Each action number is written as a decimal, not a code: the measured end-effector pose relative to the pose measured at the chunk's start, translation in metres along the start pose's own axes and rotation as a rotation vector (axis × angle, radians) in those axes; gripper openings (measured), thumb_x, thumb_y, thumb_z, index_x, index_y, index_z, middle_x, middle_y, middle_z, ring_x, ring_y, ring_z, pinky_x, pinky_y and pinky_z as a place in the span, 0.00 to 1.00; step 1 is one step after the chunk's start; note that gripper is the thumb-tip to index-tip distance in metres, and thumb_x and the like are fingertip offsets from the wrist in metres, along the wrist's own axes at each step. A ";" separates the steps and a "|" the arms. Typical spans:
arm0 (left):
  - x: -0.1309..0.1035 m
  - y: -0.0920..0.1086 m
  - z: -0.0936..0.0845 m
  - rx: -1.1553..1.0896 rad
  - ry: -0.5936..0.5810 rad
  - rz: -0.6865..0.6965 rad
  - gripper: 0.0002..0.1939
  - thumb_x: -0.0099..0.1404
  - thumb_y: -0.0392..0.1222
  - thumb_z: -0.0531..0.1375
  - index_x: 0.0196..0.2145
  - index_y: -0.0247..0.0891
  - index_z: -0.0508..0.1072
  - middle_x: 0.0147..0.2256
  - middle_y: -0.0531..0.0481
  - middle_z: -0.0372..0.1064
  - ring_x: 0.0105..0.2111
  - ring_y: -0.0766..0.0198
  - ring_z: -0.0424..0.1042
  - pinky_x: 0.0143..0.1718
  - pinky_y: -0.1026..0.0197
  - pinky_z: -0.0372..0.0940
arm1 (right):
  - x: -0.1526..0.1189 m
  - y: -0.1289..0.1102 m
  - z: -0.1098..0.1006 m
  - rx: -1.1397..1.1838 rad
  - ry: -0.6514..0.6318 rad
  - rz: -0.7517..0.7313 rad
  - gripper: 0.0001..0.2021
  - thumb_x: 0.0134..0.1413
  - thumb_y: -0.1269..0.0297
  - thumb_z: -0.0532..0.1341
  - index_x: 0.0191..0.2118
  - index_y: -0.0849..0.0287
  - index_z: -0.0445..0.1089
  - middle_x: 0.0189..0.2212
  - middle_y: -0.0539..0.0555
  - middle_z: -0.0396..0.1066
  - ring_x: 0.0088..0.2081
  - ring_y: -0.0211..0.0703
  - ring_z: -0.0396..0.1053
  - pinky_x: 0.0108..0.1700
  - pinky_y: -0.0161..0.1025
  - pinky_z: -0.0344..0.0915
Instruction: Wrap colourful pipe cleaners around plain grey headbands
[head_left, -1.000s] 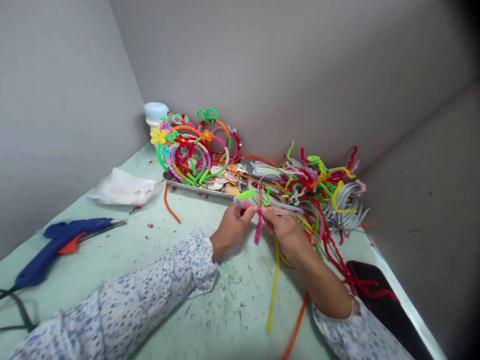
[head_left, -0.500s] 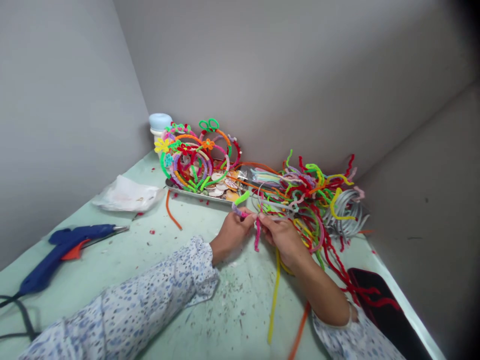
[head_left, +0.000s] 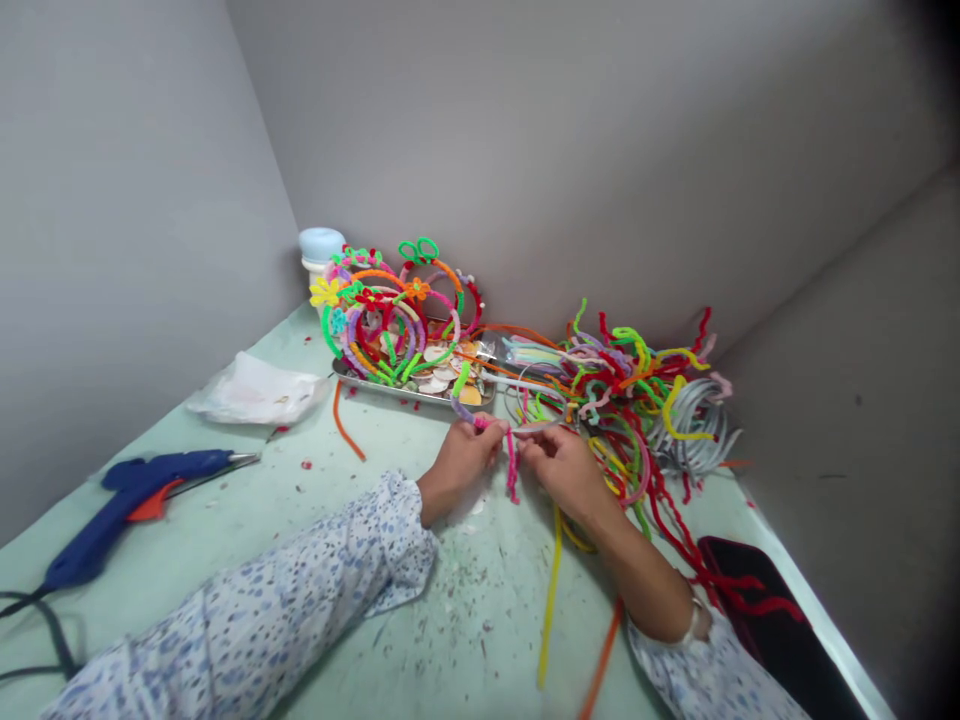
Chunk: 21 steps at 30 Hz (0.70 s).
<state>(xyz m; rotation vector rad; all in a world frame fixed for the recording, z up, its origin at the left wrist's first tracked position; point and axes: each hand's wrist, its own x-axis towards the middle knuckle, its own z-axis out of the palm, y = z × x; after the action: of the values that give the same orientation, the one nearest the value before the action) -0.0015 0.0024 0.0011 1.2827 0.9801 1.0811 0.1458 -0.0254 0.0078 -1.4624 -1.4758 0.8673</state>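
Bridging the gap between two bare hands, a slim curved band (head_left: 459, 408) wrapped in green, purple and pink fuzz sat above the pale green tabletop (head_left: 315, 530), just in front of a metal tray (head_left: 420, 397). A pink fuzzy stem (head_left: 512, 475) hung loose from it near the middle. The left hand (head_left: 461, 465) was closed in a pinch, thumb and forefinger on the pink wrapping. The right hand (head_left: 566, 470) was partly curled, its fingertips drawn together at the bare grey stretch; whether they gripped it or merely touched it could not be told.

The band looked light and springy, likely to flex under pressure but not to break easily. Its covered part seemed soft and grippy, the bare part smoother and more apt to slip or turn. The stem appeared pliable, with a wire core that would hold a bend. The surest hold seemed to be a pinch on the wrapping beside the loose stem, with a second on the grey stretch.

To the right lay a tangle of fuzzy stems (head_left: 630, 372) and looped grey bands (head_left: 686, 430); colorful headbands (head_left: 416, 289) stood over the tray, and a blue glue gun (head_left: 142, 490) rested at far left.
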 end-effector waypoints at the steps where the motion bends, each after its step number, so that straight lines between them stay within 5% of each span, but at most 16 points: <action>1: 0.001 -0.001 0.000 -0.019 -0.003 -0.013 0.18 0.59 0.48 0.58 0.18 0.38 0.59 0.14 0.57 0.53 0.17 0.71 0.52 0.21 0.64 0.49 | 0.000 0.002 0.001 -0.063 0.044 -0.065 0.11 0.49 0.61 0.61 0.38 0.60 0.72 0.28 0.51 0.71 0.26 0.39 0.64 0.30 0.36 0.61; 4: 0.002 -0.004 0.000 -0.065 -0.039 -0.052 0.18 0.59 0.49 0.58 0.18 0.37 0.60 0.14 0.58 0.52 0.16 0.72 0.50 0.20 0.64 0.45 | 0.000 0.008 0.005 -0.125 0.097 -0.175 0.12 0.50 0.62 0.61 0.42 0.58 0.70 0.33 0.53 0.73 0.28 0.39 0.67 0.32 0.37 0.63; 21: 0.002 -0.007 0.002 -0.169 -0.108 -0.110 0.18 0.58 0.51 0.59 0.20 0.37 0.60 0.15 0.59 0.51 0.16 0.73 0.49 0.19 0.64 0.43 | -0.002 0.015 0.008 -0.059 0.130 -0.209 0.09 0.52 0.59 0.62 0.35 0.58 0.72 0.31 0.54 0.75 0.30 0.42 0.71 0.35 0.38 0.67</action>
<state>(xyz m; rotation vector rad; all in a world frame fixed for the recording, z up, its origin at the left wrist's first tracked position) 0.0013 0.0039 -0.0058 1.1247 0.8498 0.9780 0.1445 -0.0256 -0.0086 -1.3516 -1.5350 0.5951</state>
